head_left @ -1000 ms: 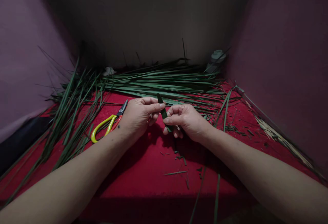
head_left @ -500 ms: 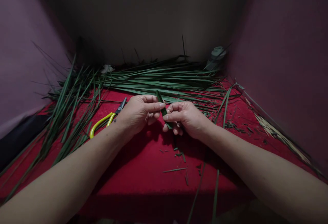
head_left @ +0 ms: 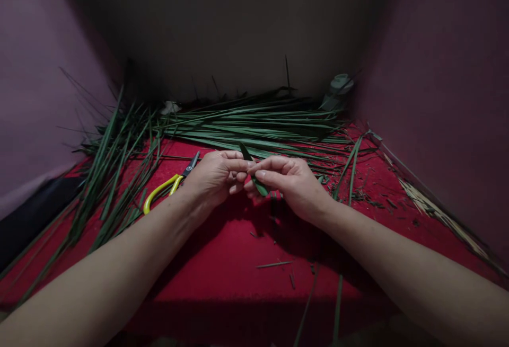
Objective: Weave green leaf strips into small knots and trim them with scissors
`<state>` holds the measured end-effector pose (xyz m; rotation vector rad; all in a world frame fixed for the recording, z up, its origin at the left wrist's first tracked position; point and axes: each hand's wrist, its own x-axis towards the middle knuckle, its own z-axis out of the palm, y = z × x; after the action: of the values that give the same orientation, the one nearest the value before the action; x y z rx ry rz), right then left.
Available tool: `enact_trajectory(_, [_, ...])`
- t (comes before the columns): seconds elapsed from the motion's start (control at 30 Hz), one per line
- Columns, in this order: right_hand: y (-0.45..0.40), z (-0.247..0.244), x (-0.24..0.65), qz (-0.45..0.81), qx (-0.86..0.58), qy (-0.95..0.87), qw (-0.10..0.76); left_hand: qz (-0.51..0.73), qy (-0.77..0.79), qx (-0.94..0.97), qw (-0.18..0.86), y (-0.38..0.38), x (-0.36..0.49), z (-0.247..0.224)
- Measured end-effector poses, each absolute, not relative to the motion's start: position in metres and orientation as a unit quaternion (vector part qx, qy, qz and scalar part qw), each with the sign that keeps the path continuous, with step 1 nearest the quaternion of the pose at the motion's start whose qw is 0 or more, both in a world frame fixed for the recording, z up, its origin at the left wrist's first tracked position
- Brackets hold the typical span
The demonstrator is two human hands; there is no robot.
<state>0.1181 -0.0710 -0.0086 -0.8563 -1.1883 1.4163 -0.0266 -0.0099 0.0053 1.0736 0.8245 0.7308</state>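
A short piece of green leaf (head_left: 260, 186) is pinched between my two hands above the red cloth. My left hand (head_left: 218, 174) is closed on its upper part, thumb and forefinger pressed together. Against its lower part, my right hand (head_left: 294, 180) closes with thumb and forefinger, and their tips meet those of the left. The leaf slants from upper left to lower right, its middle partly hidden by fingers. Just left of my left wrist lie scissors (head_left: 175, 180) with yellow handles and dark blades.
Long green leaves (head_left: 246, 124) lie heaped along the back, with more leaves (head_left: 107, 172) at the left. A pale lidded container (head_left: 338, 91) stands at the back right. Thin pale sticks (head_left: 437, 214) lie along the right edge. Leaf scraps (head_left: 274, 265) dot the red cloth (head_left: 214, 267).
My right hand has moved its fingertips up and left along the leaf, against the left fingertips. Small scraps below the hands have partly gone from sight. The view has shifted slightly.
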Motion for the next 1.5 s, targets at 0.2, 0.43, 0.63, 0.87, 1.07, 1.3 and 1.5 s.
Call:
enact_trajectory(0.2, [-0.071,-0.007,0.119,0.633,-0.315,-0.495,0.506,0.318,0.368,0.475,0.733,-0.01,-0.027,0.007])
enact_trajectory(0.43, [-0.071,-0.007,0.121,0.422,-0.431,-0.595,0.531,0.335,0.374,0.486,0.716,-0.011,-0.025,0.001])
enact_trajectory(0.63, [-0.069,-0.005,0.121,0.395,-0.422,-0.617,0.535,0.333,0.372,0.486,0.717,-0.013,-0.022,-0.002])
enact_trajectory(0.87, [-0.07,-0.003,0.119,0.451,-0.447,-0.566,0.526,0.327,0.378,0.5,0.707,-0.014,-0.022,0.001])
enact_trajectory(1.07, [-0.068,-0.003,0.12,0.479,-0.457,-0.542,0.518,0.363,0.395,0.566,0.626,-0.017,-0.025,0.006])
enact_trajectory(1.3, [-0.066,-0.006,0.12,0.509,-0.427,-0.506,0.55,0.38,0.427,0.59,0.57,-0.028,-0.022,0.014])
enact_trajectory(1.5, [-0.066,-0.006,0.12,0.51,-0.425,-0.506,0.551,0.367,0.409,0.593,0.588,-0.025,-0.025,0.013])
